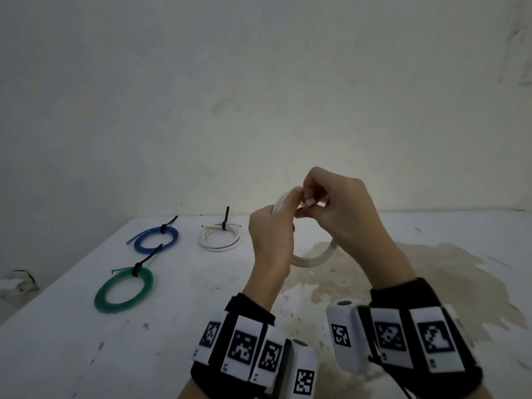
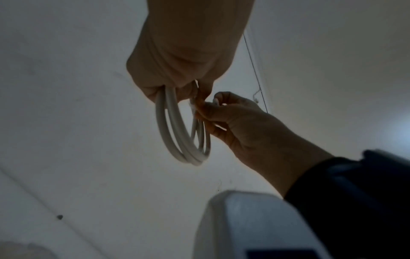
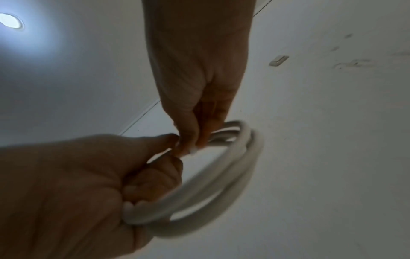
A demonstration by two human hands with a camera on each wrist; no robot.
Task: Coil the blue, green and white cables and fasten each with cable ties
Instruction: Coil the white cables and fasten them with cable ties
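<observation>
Item in hand: a coil of thick white round cable (image 1: 312, 259), held upright in the air above the white stained tabletop (image 1: 172, 326), several turns deep. The left hand (image 1: 270, 240) is gripping the gathered turns at the coil's top; the right hand (image 1: 342, 208) is pinching at the same spot, fingertips meeting the left thumb, apparently tucking in the loose cable end. No tie is visible on this coil. Already laid on the table, each bound with a black cable tie: a blue cable ring (image 1: 155, 239), a green cable ring (image 1: 124, 289), a second white cable coil (image 1: 220, 239). Step judged: finishing the last coil. Next move calls for keeping the turns clamped with one hand while fetching a tie; none is in view.
</observation>
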